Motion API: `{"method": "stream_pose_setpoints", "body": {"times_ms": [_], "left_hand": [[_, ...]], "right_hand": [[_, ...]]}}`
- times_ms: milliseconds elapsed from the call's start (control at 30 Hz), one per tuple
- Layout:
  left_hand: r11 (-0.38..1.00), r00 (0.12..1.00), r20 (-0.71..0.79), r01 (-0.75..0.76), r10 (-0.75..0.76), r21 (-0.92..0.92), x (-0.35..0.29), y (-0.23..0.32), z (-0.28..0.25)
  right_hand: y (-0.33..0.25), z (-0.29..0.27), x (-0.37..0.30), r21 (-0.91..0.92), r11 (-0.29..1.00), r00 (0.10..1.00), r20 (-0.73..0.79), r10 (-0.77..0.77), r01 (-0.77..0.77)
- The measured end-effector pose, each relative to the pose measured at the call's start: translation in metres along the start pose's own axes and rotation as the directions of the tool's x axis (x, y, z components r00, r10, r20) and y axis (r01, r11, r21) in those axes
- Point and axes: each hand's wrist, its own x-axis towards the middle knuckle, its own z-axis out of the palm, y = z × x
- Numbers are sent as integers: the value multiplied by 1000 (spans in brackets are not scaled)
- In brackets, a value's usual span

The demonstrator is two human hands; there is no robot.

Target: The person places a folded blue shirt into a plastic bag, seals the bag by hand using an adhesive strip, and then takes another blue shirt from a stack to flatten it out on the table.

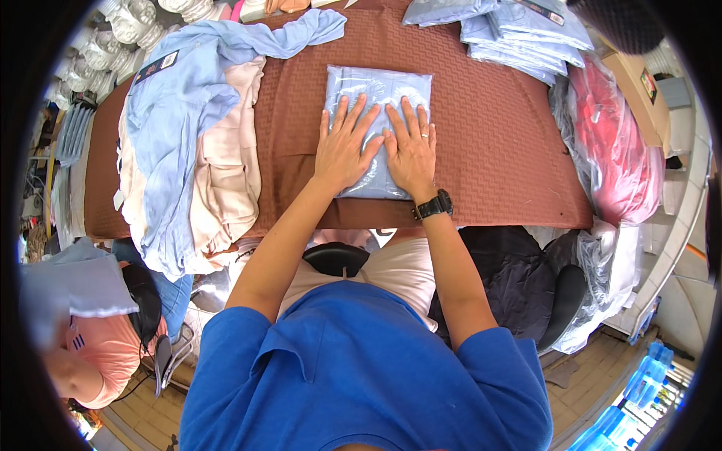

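In the head view, the left hand [344, 156] and the right hand [412, 158] lie flat, fingers spread, on 1 bagged blue garment [380, 83], which rests on the brown tablecloth [496, 150] between the loose clothes [180, 113] at left and the stacked bags [519, 34] at upper right.

Right of the bagged blue shirt [380, 81], a wide stretch of brown tablecloth [496, 150] lets a hand pass until the red bagged bundle [613, 143] farther right. Beyond the shirt to its right, a stack of bagged shirts [519, 34] blocks the way. Left of it runs a narrower lane, bounded by loose garments [229, 169]; a blue sleeve [301, 36] juts in beyond-left. The left hand [344, 152] and right hand [413, 152] obstruct its top.
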Motion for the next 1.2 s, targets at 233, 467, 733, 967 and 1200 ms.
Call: {"method": "stream_pose_setpoints", "body": {"times_ms": [233,467,733,967,1200], "left_hand": [[1000,1000,12,10,-10,1,1,-1,1],[1000,999,-39,-8,8,4,2,-2,3],[1000,999,-41,1,0,5,2,-3,5],[999,1000,6,13,-13,35,2,-3,5],[996,1000,-18,1,0,92,2,-1,7]], "right_hand": [[0,-1,1,17,1000,1000,5,10,-11],[1,0,1,32,999,1000,-21,10,-9],[0,0,3,15,1000,1000,-18,16,-15],[-2,-1,4,1,1000,1000,-15,21,-21],[-3,0,3,-7,1000,999,-30,23,-24]]}}
